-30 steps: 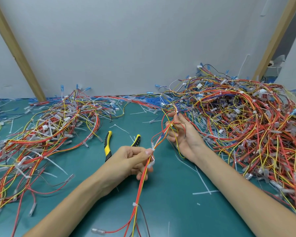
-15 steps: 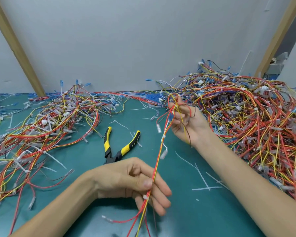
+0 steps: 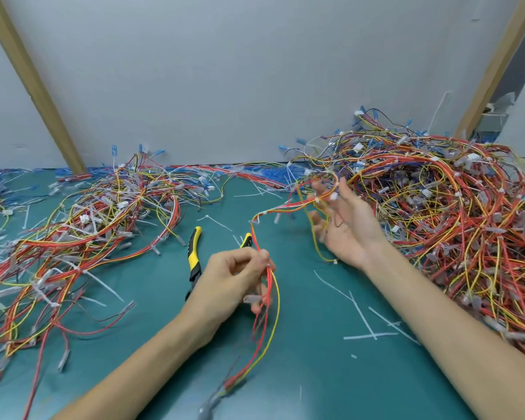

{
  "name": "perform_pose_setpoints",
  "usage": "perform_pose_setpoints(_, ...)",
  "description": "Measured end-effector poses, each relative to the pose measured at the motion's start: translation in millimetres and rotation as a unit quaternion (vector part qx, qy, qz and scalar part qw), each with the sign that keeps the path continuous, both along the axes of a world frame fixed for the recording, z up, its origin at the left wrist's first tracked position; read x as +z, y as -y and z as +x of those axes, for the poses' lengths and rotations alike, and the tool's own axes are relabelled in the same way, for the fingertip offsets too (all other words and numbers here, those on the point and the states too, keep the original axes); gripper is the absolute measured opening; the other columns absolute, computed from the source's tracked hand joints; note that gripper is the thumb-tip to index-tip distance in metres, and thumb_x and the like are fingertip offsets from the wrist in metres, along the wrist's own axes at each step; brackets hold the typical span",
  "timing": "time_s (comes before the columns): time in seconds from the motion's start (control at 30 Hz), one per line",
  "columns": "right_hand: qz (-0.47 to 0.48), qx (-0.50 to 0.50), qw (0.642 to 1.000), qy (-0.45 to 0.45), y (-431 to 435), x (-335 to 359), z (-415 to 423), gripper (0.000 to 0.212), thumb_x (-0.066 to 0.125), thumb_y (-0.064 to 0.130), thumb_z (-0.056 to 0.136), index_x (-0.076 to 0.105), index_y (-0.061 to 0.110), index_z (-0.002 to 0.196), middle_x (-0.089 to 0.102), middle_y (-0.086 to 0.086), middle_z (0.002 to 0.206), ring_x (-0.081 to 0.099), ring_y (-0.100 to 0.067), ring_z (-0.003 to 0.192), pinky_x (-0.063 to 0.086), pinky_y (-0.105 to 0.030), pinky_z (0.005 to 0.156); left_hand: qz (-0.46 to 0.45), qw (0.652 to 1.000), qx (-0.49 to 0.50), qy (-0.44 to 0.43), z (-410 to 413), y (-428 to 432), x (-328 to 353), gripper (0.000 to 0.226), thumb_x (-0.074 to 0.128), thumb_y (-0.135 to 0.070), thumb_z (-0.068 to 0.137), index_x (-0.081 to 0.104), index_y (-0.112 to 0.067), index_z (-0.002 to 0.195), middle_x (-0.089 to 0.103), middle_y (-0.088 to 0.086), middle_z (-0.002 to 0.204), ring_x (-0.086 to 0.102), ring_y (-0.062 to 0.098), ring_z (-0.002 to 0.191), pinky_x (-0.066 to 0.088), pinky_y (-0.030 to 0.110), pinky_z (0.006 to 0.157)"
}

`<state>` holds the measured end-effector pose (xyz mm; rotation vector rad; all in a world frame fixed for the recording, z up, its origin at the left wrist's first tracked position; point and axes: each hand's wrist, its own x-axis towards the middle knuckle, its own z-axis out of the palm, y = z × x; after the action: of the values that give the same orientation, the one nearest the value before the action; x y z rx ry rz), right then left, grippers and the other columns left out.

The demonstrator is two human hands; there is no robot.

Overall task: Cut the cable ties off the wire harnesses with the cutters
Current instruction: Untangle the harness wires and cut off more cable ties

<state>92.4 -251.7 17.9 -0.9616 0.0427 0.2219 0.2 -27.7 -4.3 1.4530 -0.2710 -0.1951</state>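
Note:
My left hand point(image 3: 234, 283) pinches a red, orange and yellow wire harness point(image 3: 267, 322) at mid-table; the wires hang down from it and also arc up and right toward my right hand. White cable ties point(image 3: 262, 213) sit on that arc. My right hand point(image 3: 343, 225) is blurred, palm up with fingers spread, and the harness end runs across its fingertips beside the big pile. The yellow-and-black cutters point(image 3: 194, 256) lie on the mat just behind my left hand, held by neither hand.
A tall heap of tied harnesses point(image 3: 455, 225) fills the right side. A flatter spread of wires point(image 3: 82, 237) covers the left. Cut white tie scraps point(image 3: 364, 325) litter the green mat point(image 3: 315, 374). A grey wall with two wooden struts closes the back.
My right hand has opened and shifted right toward the pile, letting the harness slacken. My left hand has slid up the wires, whose lower part now hangs loose.

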Motion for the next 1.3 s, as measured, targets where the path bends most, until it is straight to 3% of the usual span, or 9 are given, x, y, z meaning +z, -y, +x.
perform_pose_setpoints(0.07, -0.024, 0.023, 0.999, 0.006, -4, -5, -2, 0.039, 0.062, 0.053, 0.085, 0.07, 0.023, 0.109, 0.073, 0.003, 0.098, 0.066, -0.014, 0.071, 0.049, -0.024, 0.055, -0.004, 1.0, 0.024, 0.002, 1, 0, -3, 0.03, 0.065, -0.038, 0.084, 0.067, -0.008, 0.08, 0.064, 0.014, 0.063, 0.055, 0.02, 0.046, 0.047, 0.02, 0.047)
perform_pose_setpoints(0.13, -0.059, 0.027, 0.998, 0.015, -6, -7, -3, 0.025, 0.061, 0.039, 0.091, 0.069, 0.022, 0.107, 0.073, 0.003, 0.104, 0.065, -0.012, 0.068, 0.049, -0.023, 0.053, -0.025, 0.999, 0.03, -0.008, 3, -1, -5, 0.026, 0.065, -0.03, 0.084, 0.07, -0.005, 0.087, 0.07, 0.013, 0.074, 0.064, 0.016, 0.056, 0.052, 0.018, 0.055)
perform_pose_setpoints(0.23, -0.059, 0.019, 0.998, 0.011, -5, -10, -3, 0.014, 0.054, 0.024, 0.1, 0.067, 0.018, 0.102, 0.071, 0.002, 0.101, 0.06, -0.01, 0.062, 0.047, -0.021, 0.052, -0.061, 0.997, 0.023, -0.035, 5, -4, -7, 0.017, 0.065, -0.024, 0.083, 0.076, -0.011, 0.089, 0.075, 0.013, 0.088, 0.071, 0.011, 0.07, 0.055, 0.015, 0.065)
perform_pose_setpoints(0.4, -0.041, 0.016, 0.999, 0.011, -3, -12, -1, 0.015, 0.053, 0.022, 0.101, 0.067, 0.016, 0.1, 0.072, 0.0, 0.099, 0.057, -0.01, 0.061, 0.047, -0.021, 0.053, -0.078, 0.995, 0.008, -0.062, 4, -5, -4, 0.017, 0.068, -0.021, 0.083, 0.076, -0.011, 0.094, 0.076, 0.016, 0.097, 0.075, 0.017, 0.087, 0.055, 0.014, 0.071)
perform_pose_setpoints(0.63, -0.045, 0.018, 0.999, 0.019, -3, -15, 1, 0.017, 0.052, 0.022, 0.102, 0.067, 0.015, 0.104, 0.073, -0.001, 0.1, 0.057, -0.01, 0.06, 0.048, -0.021, 0.053, -0.08, 0.995, -0.032, -0.043, 4, -6, 0, 0.016, 0.075, -0.028, 0.084, 0.077, -0.015, 0.092, 0.074, 0.015, 0.092, 0.072, 0.02, 0.088, 0.056, 0.024, 0.08)
perform_pose_setpoints(0.8, -0.047, 0.017, 0.999, 0.021, -3, -15, 1, 0.018, 0.052, 0.021, 0.102, 0.067, 0.014, 0.106, 0.072, -0.002, 0.101, 0.057, -0.011, 0.06, 0.048, -0.021, 0.053, -0.072, 0.995, -0.023, -0.063, 6, -6, -1, 0.031, 0.071, -0.026, 0.084, 0.069, -0.001, 0.101, 0.074, 0.009, 0.096, 0.07, 0.023, 0.087, 0.056, 0.027, 0.083)
perform_pose_setpoints(0.93, -0.05, 0.017, 0.998, 0.022, -2, -16, 2, 0.018, 0.053, 0.022, 0.101, 0.068, 0.014, 0.105, 0.072, -0.003, 0.102, 0.056, -0.011, 0.062, 0.047, -0.022, 0.055, -0.081, 0.994, -0.021, -0.071, 8, -6, -1, 0.017, 0.077, -0.022, 0.084, 0.07, -0.009, 0.093, 0.074, 0.012, 0.099, 0.07, 0.022, 0.087, 0.056, 0.03, 0.087)
perform_pose_setpoints(1.07, -0.049, 0.02, 0.998, 0.025, -1, -18, 2, 0.018, 0.052, 0.021, 0.102, 0.068, 0.014, 0.105, 0.071, -0.004, 0.103, 0.057, -0.011, 0.062, 0.048, -0.022, 0.055, -0.106, 0.991, -0.015, -0.08, 8, -5, -1, 0.028, 0.075, -0.018, 0.081, 0.064, -0.007, 0.103, 0.074, 0.015, 0.097, 0.071, 0.019, 0.083, 0.057, 0.024, 0.078)
perform_pose_setpoints(1.3, -0.048, 0.017, 0.998, 0.03, -1, -19, 3, 0.035, 0.044, 0.037, 0.105, 0.069, 0.015, 0.111, 0.073, -0.002, 0.103, 0.058, -0.012, 0.061, 0.048, -0.022, 0.053, -0.115, 0.99, -0.025, -0.079, 9, -7, -4, 0.036, 0.076, -0.016, 0.085, 0.06, -0.005, 0.115, 0.074, 0.017, 0.096, 0.071, 0.018, 0.082, 0.057, 0.024, 0.079)
